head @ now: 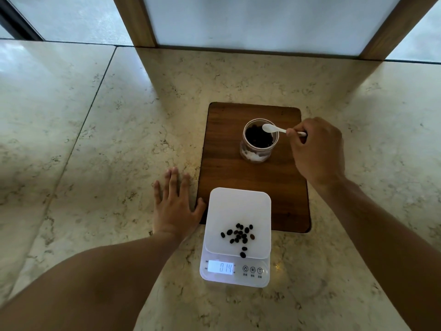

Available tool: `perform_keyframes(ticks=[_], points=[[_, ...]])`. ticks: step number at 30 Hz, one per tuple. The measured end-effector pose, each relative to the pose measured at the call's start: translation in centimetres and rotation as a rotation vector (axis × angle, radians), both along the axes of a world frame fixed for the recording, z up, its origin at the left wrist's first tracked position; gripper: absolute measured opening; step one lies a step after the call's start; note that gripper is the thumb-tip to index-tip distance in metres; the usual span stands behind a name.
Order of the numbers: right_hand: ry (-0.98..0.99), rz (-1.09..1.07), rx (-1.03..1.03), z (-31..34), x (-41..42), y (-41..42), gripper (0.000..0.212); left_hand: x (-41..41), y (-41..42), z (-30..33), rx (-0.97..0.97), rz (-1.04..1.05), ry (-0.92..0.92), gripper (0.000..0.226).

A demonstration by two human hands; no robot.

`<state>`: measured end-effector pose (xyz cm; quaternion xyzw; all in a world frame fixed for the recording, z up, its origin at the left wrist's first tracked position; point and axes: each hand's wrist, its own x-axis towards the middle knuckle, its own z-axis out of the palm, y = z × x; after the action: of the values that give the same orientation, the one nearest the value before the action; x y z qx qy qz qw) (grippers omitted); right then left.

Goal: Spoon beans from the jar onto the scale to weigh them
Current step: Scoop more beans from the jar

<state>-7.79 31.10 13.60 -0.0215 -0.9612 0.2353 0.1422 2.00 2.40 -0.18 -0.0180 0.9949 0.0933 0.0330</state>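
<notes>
A clear jar (256,152) of dark beans stands open on a wooden board (226,144). My right hand (317,151) grips a small white spoon (270,128) by its handle, and the bowl of the spoon hovers over the jar's right rim. A white digital scale (238,209) sits in front of the board, overlapping its near edge, with several dark beans (239,235) on its platform. Its lit display (220,267) reads 0.14. My left hand (173,206) lies flat on the counter just left of the scale, fingers spread, thumb touching the board's corner.
The counter is pale marble (95,139). Behind the board stand frosted panels in wooden frames (138,22), closing off the back edge.
</notes>
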Motion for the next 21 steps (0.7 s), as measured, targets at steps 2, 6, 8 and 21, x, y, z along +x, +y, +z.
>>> perform_keyframes(ticks=[2, 6, 8, 21], points=[[0.02, 0.026, 0.058, 0.2, -0.6, -0.3, 0.018, 0.0, 0.0, 0.1, 0.001, -0.001, -0.001, 0.082], [0.01, 0.055, 0.147, 0.3, -1.1, -0.6, 0.017, 0.0, 0.1, 0.1, -0.003, -0.009, -0.002, 0.082], [0.01, 0.074, 0.184, 0.2, -1.2, -0.6, 0.018, 0.0, 0.0, 0.0, -0.012, -0.009, -0.003, 0.082], [-0.112, 0.051, 0.213, -0.6, -1.8, -1.0, 0.022, 0.0, -0.1, -0.4, 0.002, 0.001, 0.006, 0.082]])
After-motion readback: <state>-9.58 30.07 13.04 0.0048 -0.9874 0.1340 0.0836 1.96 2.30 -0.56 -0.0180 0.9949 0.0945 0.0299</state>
